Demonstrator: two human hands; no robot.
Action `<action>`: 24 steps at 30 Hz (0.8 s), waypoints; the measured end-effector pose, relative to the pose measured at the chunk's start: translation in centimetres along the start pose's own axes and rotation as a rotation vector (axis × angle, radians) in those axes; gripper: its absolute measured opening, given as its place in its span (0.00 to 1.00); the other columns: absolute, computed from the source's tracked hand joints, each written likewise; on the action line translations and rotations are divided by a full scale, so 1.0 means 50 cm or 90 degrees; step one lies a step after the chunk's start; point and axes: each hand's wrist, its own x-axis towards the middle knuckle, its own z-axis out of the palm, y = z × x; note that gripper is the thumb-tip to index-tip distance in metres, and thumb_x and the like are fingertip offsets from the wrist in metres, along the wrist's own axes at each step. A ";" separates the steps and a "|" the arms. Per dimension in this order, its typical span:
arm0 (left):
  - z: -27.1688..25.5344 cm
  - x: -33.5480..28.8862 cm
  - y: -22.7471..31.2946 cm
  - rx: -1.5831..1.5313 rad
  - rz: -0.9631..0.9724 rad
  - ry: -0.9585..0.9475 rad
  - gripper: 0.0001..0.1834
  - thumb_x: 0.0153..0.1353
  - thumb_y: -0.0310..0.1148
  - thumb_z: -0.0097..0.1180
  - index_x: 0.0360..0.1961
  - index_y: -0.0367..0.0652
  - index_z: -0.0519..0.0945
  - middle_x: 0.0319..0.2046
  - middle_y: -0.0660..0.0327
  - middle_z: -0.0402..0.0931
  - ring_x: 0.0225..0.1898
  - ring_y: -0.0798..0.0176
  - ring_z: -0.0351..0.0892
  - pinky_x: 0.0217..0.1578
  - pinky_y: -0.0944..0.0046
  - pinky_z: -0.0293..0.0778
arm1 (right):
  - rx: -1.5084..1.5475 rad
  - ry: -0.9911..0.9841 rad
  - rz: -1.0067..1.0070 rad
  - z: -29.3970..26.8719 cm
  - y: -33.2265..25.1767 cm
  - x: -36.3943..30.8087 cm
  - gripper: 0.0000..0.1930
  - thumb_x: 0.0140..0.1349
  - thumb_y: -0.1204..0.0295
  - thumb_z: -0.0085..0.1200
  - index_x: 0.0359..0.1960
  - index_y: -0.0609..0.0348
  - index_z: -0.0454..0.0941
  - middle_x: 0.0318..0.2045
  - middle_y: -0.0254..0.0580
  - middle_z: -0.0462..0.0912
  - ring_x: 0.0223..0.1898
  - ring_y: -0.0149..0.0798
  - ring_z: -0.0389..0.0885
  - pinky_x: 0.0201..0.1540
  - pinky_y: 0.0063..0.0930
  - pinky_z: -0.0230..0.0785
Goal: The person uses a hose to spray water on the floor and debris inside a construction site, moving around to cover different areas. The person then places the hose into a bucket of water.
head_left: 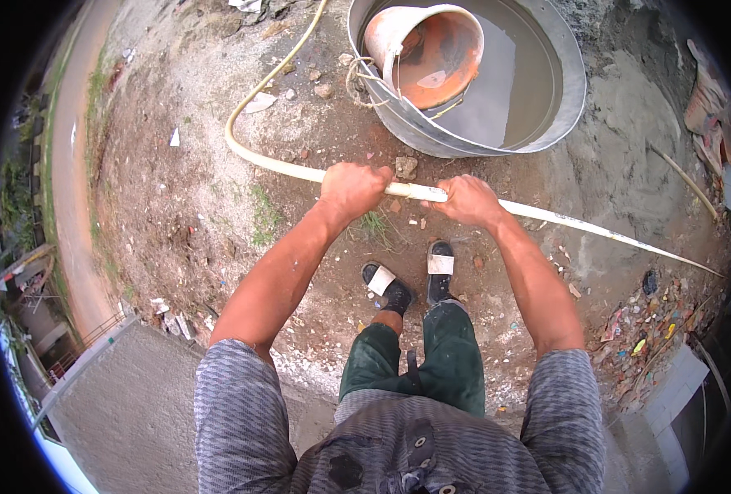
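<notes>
My left hand is wrapped round a pale yellow hose, which curves away to the far left. My right hand, also closed, grips a straight white pipe that runs off to the right. Between my hands a short white length shows with darker marks on it; I cannot tell exactly where hose and pipe meet. Just beyond my hands stands a round metal tub of grey, cloudy water. Inside it an orange-and-white bucket lies tilted, its mouth facing me.
Stones and rubble dot the dirt ground. Wet grey sand or mortar spreads at the right, with a stick beside it. Colourful litter lies lower right. A concrete slab is at lower left. My sandalled feet stand below my hands.
</notes>
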 end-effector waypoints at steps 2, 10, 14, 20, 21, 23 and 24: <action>-0.025 0.017 -0.013 -0.001 0.029 -0.108 0.11 0.55 0.42 0.50 0.27 0.47 0.78 0.20 0.57 0.77 0.24 0.55 0.79 0.25 0.56 0.75 | -0.051 0.106 -0.024 -0.007 0.007 -0.009 0.11 0.50 0.61 0.55 0.27 0.54 0.75 0.24 0.45 0.80 0.30 0.49 0.79 0.32 0.42 0.71; -0.135 0.068 -0.015 0.004 -0.004 -0.246 0.13 0.54 0.45 0.51 0.28 0.47 0.75 0.16 0.60 0.74 0.19 0.56 0.76 0.23 0.56 0.73 | -0.004 0.079 -0.086 -0.090 0.027 0.020 0.11 0.50 0.61 0.54 0.26 0.55 0.76 0.25 0.45 0.80 0.29 0.47 0.80 0.32 0.41 0.71; -0.119 0.063 -0.044 0.084 0.059 0.035 0.11 0.56 0.44 0.50 0.27 0.49 0.71 0.15 0.61 0.73 0.18 0.57 0.77 0.19 0.56 0.73 | 0.175 -0.159 -0.109 -0.140 0.044 0.048 0.12 0.49 0.61 0.57 0.26 0.57 0.76 0.21 0.49 0.78 0.29 0.49 0.79 0.31 0.42 0.70; -0.206 0.130 -0.049 -0.099 -0.038 -0.355 0.13 0.54 0.43 0.51 0.23 0.44 0.76 0.16 0.56 0.74 0.21 0.56 0.75 0.27 0.55 0.74 | 0.027 0.235 -0.065 -0.100 0.043 0.038 0.12 0.50 0.59 0.56 0.28 0.54 0.77 0.26 0.45 0.80 0.31 0.48 0.79 0.34 0.41 0.71; -0.213 0.139 -0.045 -0.078 -0.010 -0.314 0.13 0.54 0.43 0.52 0.23 0.45 0.76 0.16 0.56 0.74 0.21 0.56 0.75 0.27 0.56 0.74 | 0.033 0.197 -0.063 -0.107 0.052 0.038 0.12 0.50 0.59 0.56 0.28 0.54 0.77 0.26 0.45 0.80 0.31 0.48 0.79 0.34 0.41 0.71; -0.219 0.146 -0.048 -0.022 0.043 -0.228 0.13 0.53 0.44 0.52 0.23 0.46 0.76 0.16 0.57 0.74 0.20 0.57 0.76 0.25 0.56 0.74 | 0.047 0.131 -0.065 -0.159 0.058 0.043 0.13 0.51 0.59 0.55 0.29 0.54 0.77 0.26 0.45 0.80 0.32 0.48 0.79 0.35 0.41 0.70; -0.218 0.138 -0.047 0.069 0.067 -0.122 0.12 0.53 0.44 0.52 0.23 0.47 0.74 0.15 0.59 0.74 0.18 0.58 0.76 0.23 0.57 0.74 | 0.106 0.002 -0.056 -0.197 0.059 0.052 0.14 0.53 0.57 0.54 0.30 0.55 0.77 0.26 0.46 0.80 0.33 0.48 0.79 0.37 0.42 0.70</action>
